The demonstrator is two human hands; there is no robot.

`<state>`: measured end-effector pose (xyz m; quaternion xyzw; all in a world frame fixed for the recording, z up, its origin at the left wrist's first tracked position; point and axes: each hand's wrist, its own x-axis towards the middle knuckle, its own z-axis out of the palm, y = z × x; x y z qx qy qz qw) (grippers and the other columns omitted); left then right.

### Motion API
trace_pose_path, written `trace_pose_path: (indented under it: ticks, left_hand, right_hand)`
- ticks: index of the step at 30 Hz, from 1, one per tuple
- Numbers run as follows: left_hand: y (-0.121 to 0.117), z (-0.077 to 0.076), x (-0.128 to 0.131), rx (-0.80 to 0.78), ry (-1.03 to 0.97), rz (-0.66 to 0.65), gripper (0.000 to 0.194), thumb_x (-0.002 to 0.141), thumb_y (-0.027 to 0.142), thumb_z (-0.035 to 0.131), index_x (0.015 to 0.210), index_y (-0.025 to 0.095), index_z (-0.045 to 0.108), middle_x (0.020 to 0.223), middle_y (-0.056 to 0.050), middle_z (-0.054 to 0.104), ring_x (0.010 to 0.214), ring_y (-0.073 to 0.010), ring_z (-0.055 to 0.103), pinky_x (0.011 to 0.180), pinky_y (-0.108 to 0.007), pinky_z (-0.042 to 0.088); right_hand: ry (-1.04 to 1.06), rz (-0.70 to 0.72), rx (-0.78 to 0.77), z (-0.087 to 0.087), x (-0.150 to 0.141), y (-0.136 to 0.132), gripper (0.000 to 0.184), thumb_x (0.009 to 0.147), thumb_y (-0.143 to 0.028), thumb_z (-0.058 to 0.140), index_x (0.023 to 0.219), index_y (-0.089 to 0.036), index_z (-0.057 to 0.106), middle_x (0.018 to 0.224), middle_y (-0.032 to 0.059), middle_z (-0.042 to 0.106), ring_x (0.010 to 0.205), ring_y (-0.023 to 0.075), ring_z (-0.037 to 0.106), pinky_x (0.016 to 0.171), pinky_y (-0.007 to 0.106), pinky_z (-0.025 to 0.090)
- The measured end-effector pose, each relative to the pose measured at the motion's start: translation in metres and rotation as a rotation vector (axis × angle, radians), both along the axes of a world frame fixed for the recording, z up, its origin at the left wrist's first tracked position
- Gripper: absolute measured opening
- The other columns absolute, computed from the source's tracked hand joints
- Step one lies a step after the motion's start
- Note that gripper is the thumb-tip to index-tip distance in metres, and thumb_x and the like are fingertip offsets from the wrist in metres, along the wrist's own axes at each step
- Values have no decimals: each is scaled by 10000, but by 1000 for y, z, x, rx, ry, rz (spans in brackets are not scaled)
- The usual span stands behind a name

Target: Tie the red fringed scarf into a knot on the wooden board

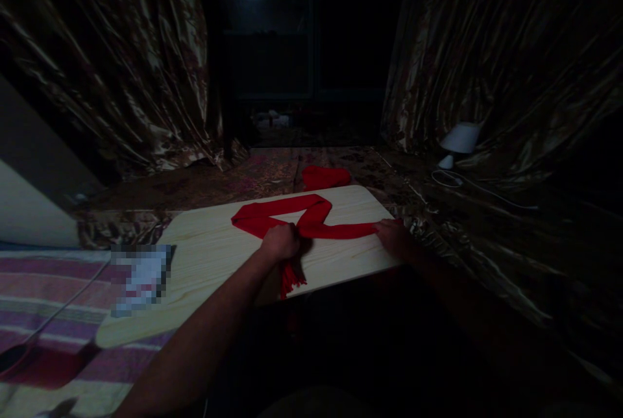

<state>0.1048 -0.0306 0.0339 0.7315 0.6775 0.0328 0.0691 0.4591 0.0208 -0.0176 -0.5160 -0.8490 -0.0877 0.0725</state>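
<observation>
A long red scarf (pixel 335 230) lies in a loose zigzag across a light wooden board (pixel 209 243). My left hand (pixel 281 241) is closed around one part of it near the board's middle, and a red fringe (pixel 291 280) hangs out below that fist. At the board's right edge my right hand (pixel 393 237) grips another stretch of the scarf, which runs fairly straight between the two hands. Shadow hides part of the right fingers. Behind the board's far edge sits a bunched red cloth (pixel 325 176); whether it joins the scarf I cannot tell.
A blurred-out item (pixel 143 278) rests on the board's left side. Striped bedding (pixel 58 288) with a cable lies at the left. A small white lamp (pixel 461 137) stands on the patterned cover at the right. Long curtains (pixel 160 67) hang beside a dark window.
</observation>
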Motion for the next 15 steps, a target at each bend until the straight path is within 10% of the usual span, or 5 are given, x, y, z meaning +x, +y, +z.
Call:
trace_pose_path:
  ticks: [10, 15]
  left_hand:
    - [21, -12, -45, -183, -807, 139, 248, 737, 223, 603, 940, 153, 727, 896, -71, 771, 790, -210, 701, 644, -258, 510]
    - [30, 10, -49, -54, -746, 180, 213, 737, 233, 620, 903, 143, 719, 899, -87, 765, 773, -202, 693, 614, -244, 492]
  right_hand:
    - [-4, 206, -171, 9, -120, -39, 278, 994, -228, 413, 1115, -175, 657, 1070, 118, 700, 933, 220, 666, 819, 302, 479]
    - [-28, 206, -208, 18, -169, -44, 357, 952, -136, 393, 1214, -178, 632, 1142, 140, 695, 961, 249, 688, 808, 345, 523]
